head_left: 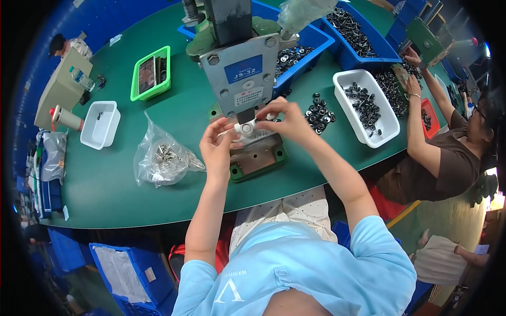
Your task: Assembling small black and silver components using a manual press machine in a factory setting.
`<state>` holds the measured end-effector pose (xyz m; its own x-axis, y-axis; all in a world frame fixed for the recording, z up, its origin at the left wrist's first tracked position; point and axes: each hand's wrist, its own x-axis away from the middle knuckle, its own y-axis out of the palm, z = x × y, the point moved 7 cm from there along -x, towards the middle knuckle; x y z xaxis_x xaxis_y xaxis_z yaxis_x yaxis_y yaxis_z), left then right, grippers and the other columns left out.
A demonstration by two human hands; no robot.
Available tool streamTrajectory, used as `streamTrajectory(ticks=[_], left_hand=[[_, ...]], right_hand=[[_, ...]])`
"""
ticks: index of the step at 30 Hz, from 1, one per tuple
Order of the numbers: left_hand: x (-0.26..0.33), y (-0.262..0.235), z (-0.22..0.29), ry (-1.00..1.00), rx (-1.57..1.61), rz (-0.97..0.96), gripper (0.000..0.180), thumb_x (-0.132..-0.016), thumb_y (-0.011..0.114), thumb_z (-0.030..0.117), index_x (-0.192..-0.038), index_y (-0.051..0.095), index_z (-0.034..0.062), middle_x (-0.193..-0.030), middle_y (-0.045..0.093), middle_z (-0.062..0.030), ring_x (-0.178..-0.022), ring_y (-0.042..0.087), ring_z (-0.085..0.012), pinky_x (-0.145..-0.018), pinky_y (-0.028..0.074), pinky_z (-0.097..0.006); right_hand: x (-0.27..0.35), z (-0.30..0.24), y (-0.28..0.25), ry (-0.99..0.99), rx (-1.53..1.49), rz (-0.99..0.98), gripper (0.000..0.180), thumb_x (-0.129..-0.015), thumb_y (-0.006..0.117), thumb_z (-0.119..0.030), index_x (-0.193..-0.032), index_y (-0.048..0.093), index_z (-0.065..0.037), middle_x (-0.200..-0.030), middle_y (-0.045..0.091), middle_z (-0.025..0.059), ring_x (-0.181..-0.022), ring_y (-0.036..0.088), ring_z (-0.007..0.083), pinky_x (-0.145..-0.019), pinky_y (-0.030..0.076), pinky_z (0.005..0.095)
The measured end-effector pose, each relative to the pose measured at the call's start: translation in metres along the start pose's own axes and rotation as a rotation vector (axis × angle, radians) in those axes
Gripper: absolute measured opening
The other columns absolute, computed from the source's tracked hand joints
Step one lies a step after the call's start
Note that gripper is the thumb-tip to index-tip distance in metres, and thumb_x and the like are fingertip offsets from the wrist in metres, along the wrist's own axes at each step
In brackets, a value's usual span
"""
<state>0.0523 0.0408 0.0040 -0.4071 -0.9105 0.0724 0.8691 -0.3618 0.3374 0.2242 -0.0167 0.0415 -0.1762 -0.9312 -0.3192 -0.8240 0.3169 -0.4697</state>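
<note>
Both of my hands are at the base of a bench press [240,73] with a grey front plate. My left hand [217,145] is on the left of the small round, pale fixture [246,128] under the ram, its thumb and fingertips pinched together beside it. From the other side my right hand [289,120] reaches in, thumb and index finger closing near the fixture's right edge. Whatever lies between the fingertips of either hand is too small to make out. Below the fixture sits the press's metal base block [256,156] with green feet.
A clear bag of metal pins [167,154] lies left of the press. A pile of black round parts [318,114] and a white tray [390,134] of similar parts lie right. Blue bins [383,59] stand behind. A co-worker [443,152] handles parts at far right.
</note>
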Motion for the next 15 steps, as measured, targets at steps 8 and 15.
streamTrajectory(ticks=[8, 15], left_hand=[[-0.001, 0.006, -0.009, 0.121, -0.286, -0.043, 0.020, -0.081, 0.063, 0.006, -0.100, 0.059, -0.0002, -0.093, 0.055, -0.0042, -0.069, 0.056, -0.0068, -0.055, 0.048, -0.019], [-0.002, 0.012, 0.008, 0.385, -0.794, 0.009, 0.023, -0.072, 0.073, 0.015, -0.089, 0.065, 0.0010, -0.080, 0.053, -0.0031, -0.058, 0.050, -0.0086, -0.055, 0.042, -0.024]], right_hand=[[0.012, -0.007, 0.020, -0.095, 0.251, 0.116, 0.036, -0.060, 0.081, -0.019, -0.090, 0.067, -0.004, -0.099, 0.055, 0.0056, -0.104, 0.041, 0.0213, -0.080, 0.044, 0.0321], [-0.022, -0.113, -0.128, -0.344, -0.236, 0.604, 0.022, -0.084, 0.060, -0.017, -0.099, 0.064, -0.001, -0.099, 0.061, 0.0031, -0.082, 0.055, 0.0135, -0.077, 0.042, 0.0237]])
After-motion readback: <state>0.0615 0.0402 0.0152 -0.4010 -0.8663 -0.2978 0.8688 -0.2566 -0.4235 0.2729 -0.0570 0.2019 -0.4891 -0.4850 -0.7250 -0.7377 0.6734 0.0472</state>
